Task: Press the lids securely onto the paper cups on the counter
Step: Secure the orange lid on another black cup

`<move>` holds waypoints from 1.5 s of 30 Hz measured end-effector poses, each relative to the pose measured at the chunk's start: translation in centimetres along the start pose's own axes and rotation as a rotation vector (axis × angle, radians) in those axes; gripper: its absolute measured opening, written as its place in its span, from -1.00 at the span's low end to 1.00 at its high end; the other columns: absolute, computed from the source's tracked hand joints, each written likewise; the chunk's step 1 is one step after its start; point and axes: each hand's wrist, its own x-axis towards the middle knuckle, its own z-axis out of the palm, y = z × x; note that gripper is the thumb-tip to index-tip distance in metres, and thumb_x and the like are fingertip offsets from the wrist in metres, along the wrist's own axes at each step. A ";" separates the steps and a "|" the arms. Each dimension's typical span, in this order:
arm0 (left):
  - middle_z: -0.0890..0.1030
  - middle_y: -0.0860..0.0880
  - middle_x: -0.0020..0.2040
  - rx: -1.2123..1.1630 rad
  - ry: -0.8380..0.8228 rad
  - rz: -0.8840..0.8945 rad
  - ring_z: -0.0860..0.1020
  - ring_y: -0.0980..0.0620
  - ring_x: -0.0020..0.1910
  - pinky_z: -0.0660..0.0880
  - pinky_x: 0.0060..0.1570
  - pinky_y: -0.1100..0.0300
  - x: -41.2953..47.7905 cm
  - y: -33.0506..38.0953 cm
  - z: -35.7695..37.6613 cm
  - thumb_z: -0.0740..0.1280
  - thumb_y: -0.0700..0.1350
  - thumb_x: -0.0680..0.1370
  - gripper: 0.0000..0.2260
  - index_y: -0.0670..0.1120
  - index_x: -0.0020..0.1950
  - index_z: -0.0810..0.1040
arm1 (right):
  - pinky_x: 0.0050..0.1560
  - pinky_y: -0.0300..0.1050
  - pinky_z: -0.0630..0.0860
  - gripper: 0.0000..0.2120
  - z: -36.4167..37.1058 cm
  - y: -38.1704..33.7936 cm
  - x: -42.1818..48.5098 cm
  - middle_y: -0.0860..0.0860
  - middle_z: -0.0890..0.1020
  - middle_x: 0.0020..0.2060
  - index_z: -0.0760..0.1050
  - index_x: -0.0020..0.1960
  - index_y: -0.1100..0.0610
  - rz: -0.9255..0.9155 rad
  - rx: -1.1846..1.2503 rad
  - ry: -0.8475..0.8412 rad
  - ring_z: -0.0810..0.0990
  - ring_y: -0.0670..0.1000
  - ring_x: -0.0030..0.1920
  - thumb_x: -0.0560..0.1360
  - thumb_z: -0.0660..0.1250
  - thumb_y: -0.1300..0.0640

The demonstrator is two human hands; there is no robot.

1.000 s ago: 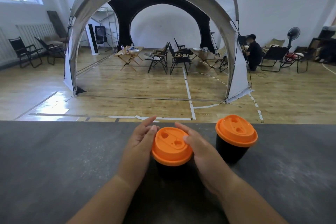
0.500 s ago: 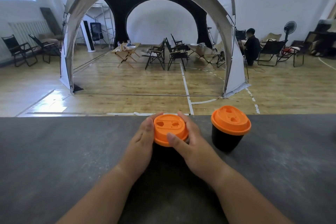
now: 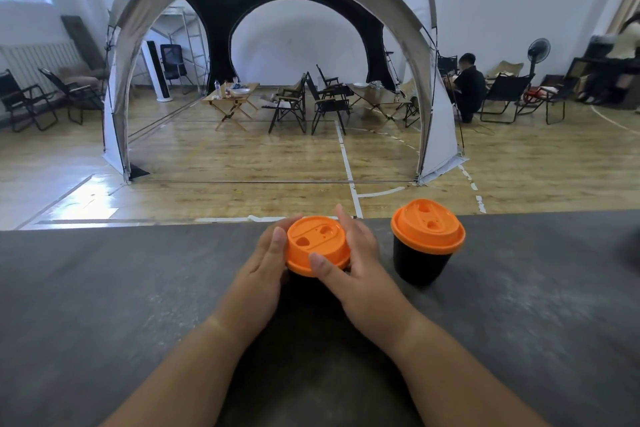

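Your hands close in on one orange lid (image 3: 317, 244) from both sides. Your left hand (image 3: 266, 260) cups its left edge with the thumb against the rim. Your right hand (image 3: 349, 263) wraps the right edge, thumb laid on the near rim and fingers curved round the far side. So both hands grip the lid, neither one flat on top.

The black cup (image 3: 304, 280) beneath is nearly hidden between your palms; only a dark sliver shows. The lid looks slightly tilted, so I judge you are mid-seating it. The next move calls for even downward pressure all round the rim while the cup stays steady on the worktop (image 3: 104, 288).

Just right of your right hand, apart from it, stands the second cup (image 3: 420, 263) with its second lid (image 3: 427, 225) already on. Whether that one is pressed home I cannot tell.

Both cups are covered, so what they contain is unseen.
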 end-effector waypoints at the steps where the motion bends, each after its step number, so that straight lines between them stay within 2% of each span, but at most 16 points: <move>1: 0.58 0.09 0.21 0.013 0.017 0.015 0.54 0.14 0.22 0.45 0.28 0.12 0.1 -0.2 0.0 -0.02 0.33 0.54 -0.55 0.21 0.28 0.44 | 0.42 -0.28 0.06 -0.29 -0.1 0.0 0.0 -0.25 0.00 0.51 -0.07 0.57 -0.22 -0.008 -0.005 0.031 0.06 -0.27 0.46 0.58 0.29 -0.12; 5: 0.53 0.10 0.25 0.091 0.076 0.027 0.53 0.08 0.22 0.44 0.24 0.13 0.4 -0.6 -0.3 -0.10 0.42 0.49 -0.53 0.39 0.32 0.33 | 0.38 -0.53 0.05 -0.44 0.1 0.0 0.0 -0.26 0.03 0.52 0.01 0.56 -0.19 -0.029 0.031 0.078 0.02 -0.61 0.29 0.64 0.18 -0.04; 8: 0.43 0.27 0.22 0.120 0.011 -0.002 0.44 0.19 0.25 0.38 0.14 0.36 0.2 -0.1 -0.1 -0.04 0.30 0.52 -0.67 0.38 0.23 0.32 | 0.50 -0.23 0.04 -0.25 0.6 0.2 -0.1 -0.27 -0.01 0.53 -0.16 0.58 -0.21 -0.015 -0.027 -0.015 -0.01 -0.34 0.47 0.56 0.20 -0.24; 11: 0.43 0.25 0.21 0.101 -0.008 0.019 0.43 0.21 0.25 0.38 0.29 0.22 0.2 0.0 0.0 -0.02 0.26 0.50 -0.68 0.31 0.21 0.34 | 0.53 -0.16 0.01 -0.22 0.5 0.3 0.1 -0.26 -0.05 0.56 -0.22 0.57 -0.22 -0.003 -0.037 -0.023 -0.07 -0.25 0.53 0.55 0.21 -0.24; 16: 0.56 0.19 0.19 0.096 0.042 0.055 0.53 0.17 0.20 0.44 0.29 0.05 0.2 -0.5 -0.3 -0.06 0.47 0.39 -0.46 0.37 0.30 0.35 | 0.41 -0.40 -0.09 -0.41 0.6 0.1 -0.2 -0.31 -0.10 0.56 -0.11 0.54 -0.27 -0.045 0.025 0.092 -0.15 -0.37 0.49 0.65 0.14 -0.07; 18: 0.53 0.21 0.20 0.117 0.055 0.056 0.52 0.19 0.21 0.41 0.27 0.17 0.3 -0.4 -0.3 -0.09 0.48 0.41 -0.47 0.43 0.33 0.30 | 0.49 -0.28 -0.01 -0.41 0.7 0.2 -0.1 -0.30 0.00 0.55 -0.05 0.54 -0.29 -0.046 0.086 0.107 -0.06 -0.35 0.51 0.61 0.15 -0.21; 20: 0.44 0.28 0.24 0.126 0.027 0.040 0.44 0.28 0.24 0.37 0.19 0.38 0.1 -0.1 -0.1 -0.06 0.37 0.50 -0.57 0.38 0.32 0.31 | 0.49 -0.22 0.10 -0.23 0.7 0.4 -0.1 -0.27 0.13 0.52 -0.03 0.57 -0.23 -0.040 0.085 0.074 0.09 -0.29 0.50 0.47 0.18 -0.41; 22: 0.44 0.28 0.23 0.113 0.003 0.030 0.44 0.30 0.24 0.39 0.13 0.43 0.0 0.1 0.0 -0.02 0.25 0.52 -0.62 0.31 0.29 0.34 | 0.41 -0.29 0.18 -0.16 0.6 0.3 0.1 -0.30 0.22 0.42 -0.03 0.58 -0.19 -0.007 0.099 0.044 0.19 -0.27 0.45 0.41 0.24 -0.37; 26: 0.48 0.16 0.26 0.093 0.005 0.048 0.48 0.18 0.26 0.40 0.34 0.12 0.2 -0.1 0.0 0.03 0.36 0.50 -0.58 0.27 0.29 0.35 | 0.41 -0.29 0.16 -0.20 0.4 0.0 0.3 -0.29 0.20 0.39 -0.05 0.58 -0.19 0.012 0.108 0.045 0.18 -0.29 0.42 0.44 0.19 -0.31; 30: 0.50 0.13 0.30 0.086 0.027 0.056 0.47 0.13 0.32 0.33 0.41 0.03 0.1 -0.3 -0.1 -0.03 0.50 0.41 -0.48 0.36 0.28 0.34 | 0.27 -0.56 0.14 -0.39 0.6 0.1 -0.1 -0.26 0.16 0.44 0.01 0.52 -0.28 -0.014 0.083 0.097 0.14 -0.56 0.27 0.51 0.08 -0.30; 33: 0.47 0.21 0.29 0.085 0.023 0.038 0.44 0.17 0.33 0.33 0.41 0.07 0.0 0.0 -0.2 -0.03 0.36 0.47 -0.57 0.38 0.28 0.36 | 0.49 -0.22 0.22 -0.20 0.8 0.5 -0.1 -0.19 0.25 0.49 0.02 0.56 -0.22 -0.008 0.086 0.020 0.24 -0.32 0.42 0.43 0.19 -0.46; 35: 0.49 0.22 0.24 0.081 0.009 0.025 0.47 0.18 0.27 0.39 0.35 0.10 0.0 -0.1 -0.2 0.00 0.31 0.47 -0.59 0.33 0.26 0.40 | 0.50 -0.12 0.23 -0.17 0.6 0.4 0.0 -0.19 0.26 0.48 0.00 0.57 -0.21 0.009 0.069 0.003 0.25 -0.21 0.46 0.44 0.29 -0.38; 37: 0.50 0.21 0.22 0.078 0.004 0.040 0.49 0.20 0.23 0.41 0.30 0.16 -0.1 0.0 -0.1 0.00 0.28 0.49 -0.61 0.30 0.25 0.41 | 0.49 -0.15 0.20 -0.22 0.6 0.3 0.0 -0.21 0.21 0.48 -0.02 0.57 -0.21 0.003 0.052 0.013 0.21 -0.22 0.46 0.48 0.27 -0.30; 41: 0.61 0.12 0.11 0.036 0.062 0.082 0.57 0.25 0.12 0.45 0.12 0.34 -0.2 0.1 -0.1 -0.01 0.21 0.52 -0.60 0.12 0.19 0.48 | 0.32 -0.54 0.14 -0.40 0.6 0.0 -0.3 -0.21 0.16 0.40 0.01 0.49 -0.29 -0.047 0.013 0.158 0.20 -0.46 0.31 0.50 0.13 -0.24; 43: 0.62 0.10 0.07 0.070 0.073 0.087 0.59 0.21 0.08 0.50 0.08 0.31 0.0 0.2 -0.2 0.07 0.17 0.51 -0.67 0.13 0.17 0.46 | 0.33 -0.54 0.18 -0.45 0.6 0.0 -0.2 -0.19 0.18 0.45 0.07 0.49 -0.27 -0.036 0.036 0.183 0.19 -0.47 0.33 0.53 0.10 -0.22; 45: 0.56 0.15 0.13 0.107 0.023 0.064 0.57 0.14 0.10 0.51 0.12 0.25 0.2 0.0 -0.3 0.11 0.20 0.49 -0.68 0.28 0.24 0.37 | 0.35 -0.47 0.13 -0.29 0.6 0.1 -0.2 -0.20 0.10 0.51 0.03 0.56 -0.20 -0.021 0.002 0.130 0.16 -0.35 0.42 0.46 0.12 -0.32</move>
